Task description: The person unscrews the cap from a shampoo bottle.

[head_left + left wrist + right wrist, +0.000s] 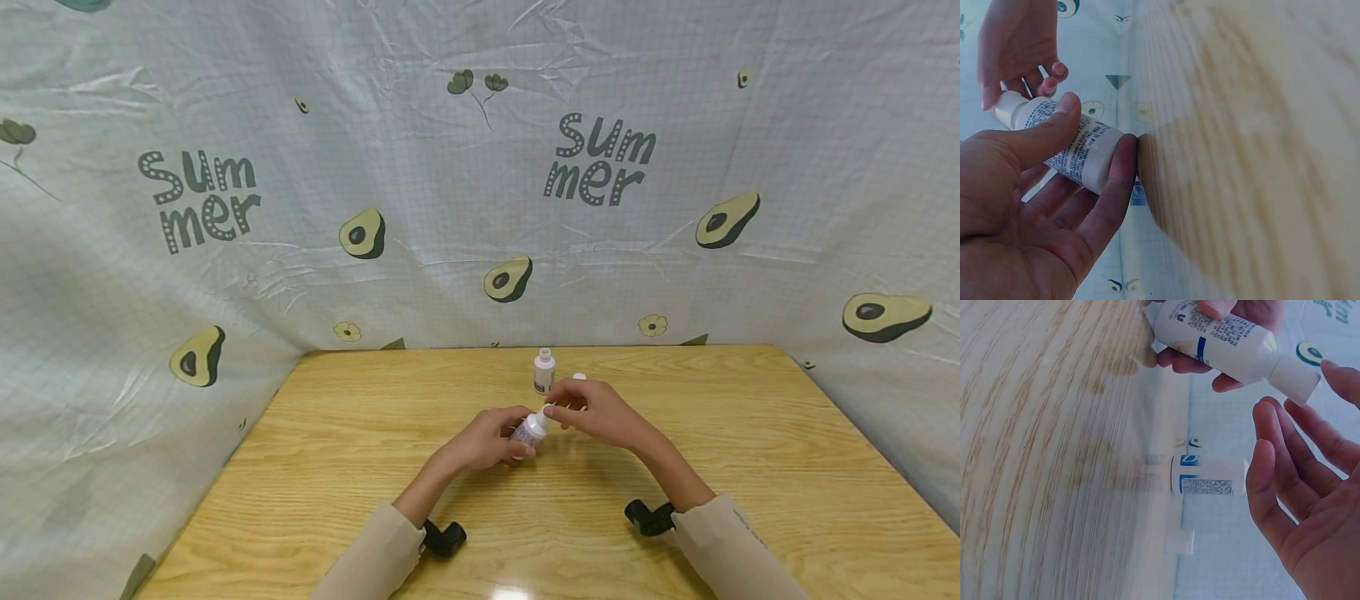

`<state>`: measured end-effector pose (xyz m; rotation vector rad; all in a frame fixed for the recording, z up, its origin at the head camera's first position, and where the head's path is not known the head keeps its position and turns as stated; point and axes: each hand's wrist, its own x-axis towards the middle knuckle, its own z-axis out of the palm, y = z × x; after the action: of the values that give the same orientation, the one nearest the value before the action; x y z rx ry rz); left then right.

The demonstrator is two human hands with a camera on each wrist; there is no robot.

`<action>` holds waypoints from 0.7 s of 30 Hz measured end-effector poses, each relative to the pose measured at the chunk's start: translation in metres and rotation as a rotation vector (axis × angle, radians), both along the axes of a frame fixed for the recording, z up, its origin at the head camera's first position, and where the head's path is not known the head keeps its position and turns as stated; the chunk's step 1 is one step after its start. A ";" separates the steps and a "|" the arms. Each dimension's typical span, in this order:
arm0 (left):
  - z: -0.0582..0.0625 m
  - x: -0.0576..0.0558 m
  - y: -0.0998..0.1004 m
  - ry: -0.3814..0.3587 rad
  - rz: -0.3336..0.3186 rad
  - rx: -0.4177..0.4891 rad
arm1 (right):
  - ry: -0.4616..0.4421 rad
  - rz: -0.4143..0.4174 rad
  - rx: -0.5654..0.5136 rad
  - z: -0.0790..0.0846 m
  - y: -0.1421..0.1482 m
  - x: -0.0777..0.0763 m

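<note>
My left hand (pixel 487 442) grips a small white plastic bottle (pixel 1079 144) with printed text around its side. The bottle is tilted, its neck end pointing up and toward my right hand (pixel 596 412). A white cap (pixel 1295 378) sits on that end, and my right thumb and index finger pinch it from either side. The other right fingers are loosely bent beside the cap. Behind the hands, a second white bottle (pixel 544 375) stands upright with its threaded neck uncovered. To its right lies a loose white cap (pixel 1180 542), partly hidden by my right hand in the head view.
The light wooden table (pixel 360 467) reaches back to a pale curtain (pixel 420 167) printed with avocados and lettering. A black wrist device (pixel 446 540) is on the left forearm, and another black device (pixel 648 518) is on the right.
</note>
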<state>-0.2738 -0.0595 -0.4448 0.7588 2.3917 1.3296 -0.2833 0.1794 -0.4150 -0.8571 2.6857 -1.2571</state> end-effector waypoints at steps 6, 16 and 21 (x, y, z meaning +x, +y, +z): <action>0.000 0.000 0.000 -0.004 0.003 0.003 | -0.015 -0.013 0.005 0.000 0.000 0.000; 0.002 0.002 0.000 -0.005 0.004 0.008 | 0.012 0.109 -0.054 0.001 0.004 0.001; 0.001 0.002 -0.001 -0.009 0.003 0.006 | 0.008 0.137 -0.076 0.000 0.004 0.000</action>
<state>-0.2715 -0.0603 -0.4434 0.7494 2.3844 1.3393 -0.2833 0.1833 -0.4151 -1.0374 2.5496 -1.3350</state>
